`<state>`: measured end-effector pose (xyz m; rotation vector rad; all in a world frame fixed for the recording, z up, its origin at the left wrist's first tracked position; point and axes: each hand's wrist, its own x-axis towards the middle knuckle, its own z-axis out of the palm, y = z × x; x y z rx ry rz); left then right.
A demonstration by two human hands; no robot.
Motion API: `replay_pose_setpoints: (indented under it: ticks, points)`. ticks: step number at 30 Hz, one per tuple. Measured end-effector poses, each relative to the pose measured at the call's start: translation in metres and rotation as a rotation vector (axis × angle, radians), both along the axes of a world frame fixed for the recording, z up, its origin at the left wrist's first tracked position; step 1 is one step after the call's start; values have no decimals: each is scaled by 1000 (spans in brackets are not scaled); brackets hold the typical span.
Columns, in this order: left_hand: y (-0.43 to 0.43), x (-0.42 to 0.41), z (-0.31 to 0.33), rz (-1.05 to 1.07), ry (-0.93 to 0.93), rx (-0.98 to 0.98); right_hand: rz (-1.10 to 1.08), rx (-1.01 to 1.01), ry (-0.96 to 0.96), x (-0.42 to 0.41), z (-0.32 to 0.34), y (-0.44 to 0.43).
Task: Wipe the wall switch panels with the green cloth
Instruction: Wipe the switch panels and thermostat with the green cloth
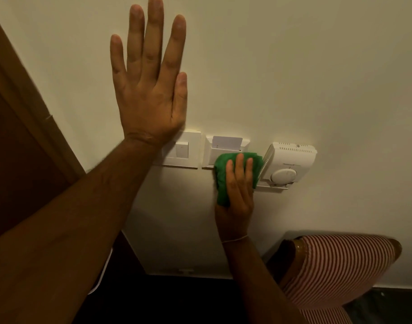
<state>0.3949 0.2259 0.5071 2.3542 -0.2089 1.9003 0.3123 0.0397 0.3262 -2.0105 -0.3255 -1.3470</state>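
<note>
We are in the wiping step itself. Our right hand (237,192) presses the green cloth (226,181) flat to the wall, fingers laid together and nearly straight over the bunched cloth, thumb side tucked under its lower fold, so the cloth is pinned by the palm, not pinched. Taking the key-card panel (223,150) as our landmark, the cloth covers its lower right corner and spills below it, its right edge touching the thermostat (290,163) just to the right. Our left hand (151,90) lies open and spread on the bare wall, above and left of the landmark, holding nothing, only bracing; its wrist overlaps the top of the switch plate (184,150) just left of the landmark.

By our reckoning, the next move calls for a firm sweep up across the landmark's face without knocking the card (227,141) standing in its slot, then leftward.

The panels are smooth, hard, white plastic with square edges; the thermostat is boxier, vented, with a round dial. The cloth looks soft and napped.
</note>
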Motion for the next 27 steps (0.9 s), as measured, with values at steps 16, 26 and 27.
replay_pose_setpoints:
  ticks: [16, 26, 27]
  points:
    - [-5, -15, 4, 35, 78, -29, -32, -156, 28, -5, -15, -12]
    - [-9, -33, 13, 30, 205, -33, 41, -134, 189, -39, -11, -24]
    - [-11, -34, 14, 16, 175, -56, 61, -141, 207, -50, -14, -29]
